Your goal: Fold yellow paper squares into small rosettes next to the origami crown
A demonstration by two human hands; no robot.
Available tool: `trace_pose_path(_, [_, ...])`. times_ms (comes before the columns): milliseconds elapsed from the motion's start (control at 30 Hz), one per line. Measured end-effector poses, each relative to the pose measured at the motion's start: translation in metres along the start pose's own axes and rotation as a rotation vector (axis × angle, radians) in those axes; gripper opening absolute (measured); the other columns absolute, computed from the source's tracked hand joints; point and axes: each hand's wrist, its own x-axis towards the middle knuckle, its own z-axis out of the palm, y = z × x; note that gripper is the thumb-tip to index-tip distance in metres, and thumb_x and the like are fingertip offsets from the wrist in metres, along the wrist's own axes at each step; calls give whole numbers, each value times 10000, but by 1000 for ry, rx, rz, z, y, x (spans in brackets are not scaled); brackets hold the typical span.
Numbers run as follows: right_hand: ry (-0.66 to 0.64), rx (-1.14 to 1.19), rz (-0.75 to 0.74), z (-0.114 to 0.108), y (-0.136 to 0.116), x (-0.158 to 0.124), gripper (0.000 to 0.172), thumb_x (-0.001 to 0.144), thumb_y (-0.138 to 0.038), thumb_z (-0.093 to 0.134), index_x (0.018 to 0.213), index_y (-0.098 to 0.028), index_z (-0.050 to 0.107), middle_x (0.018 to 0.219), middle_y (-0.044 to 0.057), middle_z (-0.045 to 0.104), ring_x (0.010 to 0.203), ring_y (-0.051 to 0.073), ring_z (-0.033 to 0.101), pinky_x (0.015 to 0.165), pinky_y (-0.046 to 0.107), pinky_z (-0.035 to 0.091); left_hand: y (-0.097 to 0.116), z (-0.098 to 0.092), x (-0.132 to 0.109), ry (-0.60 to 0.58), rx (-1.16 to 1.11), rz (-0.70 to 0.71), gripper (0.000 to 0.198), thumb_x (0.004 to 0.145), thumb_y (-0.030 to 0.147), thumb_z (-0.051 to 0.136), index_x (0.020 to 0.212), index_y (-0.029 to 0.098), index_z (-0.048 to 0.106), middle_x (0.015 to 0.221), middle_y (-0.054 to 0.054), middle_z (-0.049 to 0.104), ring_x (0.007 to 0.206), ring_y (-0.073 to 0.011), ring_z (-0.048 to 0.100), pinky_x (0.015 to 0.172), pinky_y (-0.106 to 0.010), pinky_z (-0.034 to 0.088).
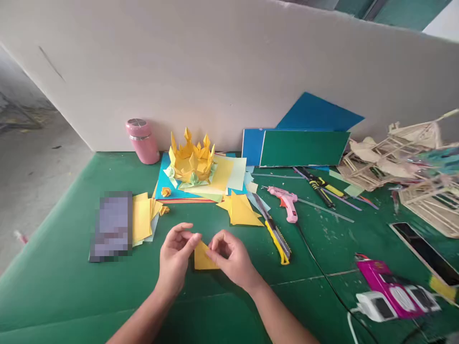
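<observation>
Both my hands pinch a small folded piece of yellow paper [202, 258] just above the green table [64, 282]. My left hand [175, 260] grips its left corner with thumb and fingers closed. My right hand [231, 258] holds its right edge, fingers curled onto it. Behind them lie a folded yellow paper shape [242, 210] and a yellow paper crown [191, 160] on sheets of coloured paper.
A yellow utility knife [276, 234], a pink glue gun [287, 203] with its cord, a pink cup [142, 141], yellow sheets [141, 217], blue and green card [303, 148], stick models [401, 162] and a power strip [390, 296] lie around. A white wall stands behind.
</observation>
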Motion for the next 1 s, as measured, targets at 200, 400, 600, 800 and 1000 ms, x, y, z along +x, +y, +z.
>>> trace_pose_path(200, [134,78,11,-9,6,5,222,693,-283,679,677,-204,473,644,-46,496,558,94,456,534,208,397,7,6,6,-95,53,16,473,579,328,801,1002,221,618,745,33,665,673,-113,603,618,-204,482])
trace_pose_path(400, [316,187,-4,-14,5,8,257,673,-328,730,708,-202,508,704,-30,540,632,108,535,621,225,467,2,8,3,-243,171,-110,293,521,336,825,711,178,667,634,16,645,541,-115,574,534,-239,496])
trace_pose_path(600, [166,189,95,-10,4,5,314,670,-301,728,911,-211,548,705,-38,581,618,111,563,595,230,481,6,3,5,-150,109,-97,299,500,334,839,665,162,659,565,30,628,500,-88,548,502,-201,472])
trace_pose_path(800, [95,137,175,-8,2,4,292,679,-289,702,900,-199,535,656,-46,576,563,112,573,537,237,477,7,5,3,-105,48,-71,350,531,322,831,763,170,618,601,53,603,543,-68,534,534,-165,468])
trace_pose_path(1000, [42,160,137,-3,3,0,295,689,-228,675,922,-224,494,673,-64,551,559,103,568,541,236,475,1,4,2,-45,-6,-11,405,579,380,795,783,224,482,716,59,575,600,-94,549,550,-196,481])
